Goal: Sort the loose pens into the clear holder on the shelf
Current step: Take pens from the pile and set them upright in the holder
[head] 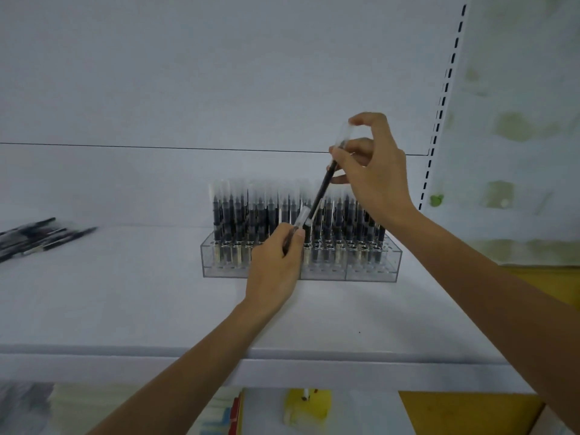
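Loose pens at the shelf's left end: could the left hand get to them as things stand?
Probably yes: nothing stands on the shelf between the left hand and the loose pens. But that hand grips a capped pen, so picking up more would be awkward.

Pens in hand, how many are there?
2: a tilted pen in the right hand over the clear holder, a second pen in the left hand. The left hand may hide more.
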`<state>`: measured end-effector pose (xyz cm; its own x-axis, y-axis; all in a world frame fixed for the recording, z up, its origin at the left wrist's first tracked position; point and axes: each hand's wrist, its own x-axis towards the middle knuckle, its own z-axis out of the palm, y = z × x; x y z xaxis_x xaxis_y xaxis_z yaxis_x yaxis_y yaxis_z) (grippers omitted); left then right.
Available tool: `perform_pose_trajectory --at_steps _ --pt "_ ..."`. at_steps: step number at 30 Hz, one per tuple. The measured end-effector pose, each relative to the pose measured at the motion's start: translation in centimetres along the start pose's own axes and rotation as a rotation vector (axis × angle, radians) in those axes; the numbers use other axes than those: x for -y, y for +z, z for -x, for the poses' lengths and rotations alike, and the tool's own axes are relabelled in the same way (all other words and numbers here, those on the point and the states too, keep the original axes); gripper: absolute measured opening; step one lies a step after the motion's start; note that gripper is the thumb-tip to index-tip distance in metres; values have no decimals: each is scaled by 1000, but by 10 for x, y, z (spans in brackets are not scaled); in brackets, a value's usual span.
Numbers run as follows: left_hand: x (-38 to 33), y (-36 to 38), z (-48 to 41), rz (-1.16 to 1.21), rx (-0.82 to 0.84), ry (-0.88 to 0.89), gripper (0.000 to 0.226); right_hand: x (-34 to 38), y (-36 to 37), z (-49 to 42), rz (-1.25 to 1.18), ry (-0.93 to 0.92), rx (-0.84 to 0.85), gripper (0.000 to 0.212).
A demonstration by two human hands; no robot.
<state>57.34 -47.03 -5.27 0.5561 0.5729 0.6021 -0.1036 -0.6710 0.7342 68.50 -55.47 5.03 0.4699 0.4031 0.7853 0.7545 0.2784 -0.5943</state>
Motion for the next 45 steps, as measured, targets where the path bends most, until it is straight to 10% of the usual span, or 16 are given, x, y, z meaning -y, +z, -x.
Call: perform_pose_trajectory --at_steps 23,36,45 --pt "-1 2 4 -76 -32 -78 26 -38 9 25 696 -132 272 35" --pt "-27 10 3 7 24 -34 24 -17 6 49 60 217 326 26" --pt "-11 -5 25 -308 297 61 19 -10 -16 21 -106 173 3 31"
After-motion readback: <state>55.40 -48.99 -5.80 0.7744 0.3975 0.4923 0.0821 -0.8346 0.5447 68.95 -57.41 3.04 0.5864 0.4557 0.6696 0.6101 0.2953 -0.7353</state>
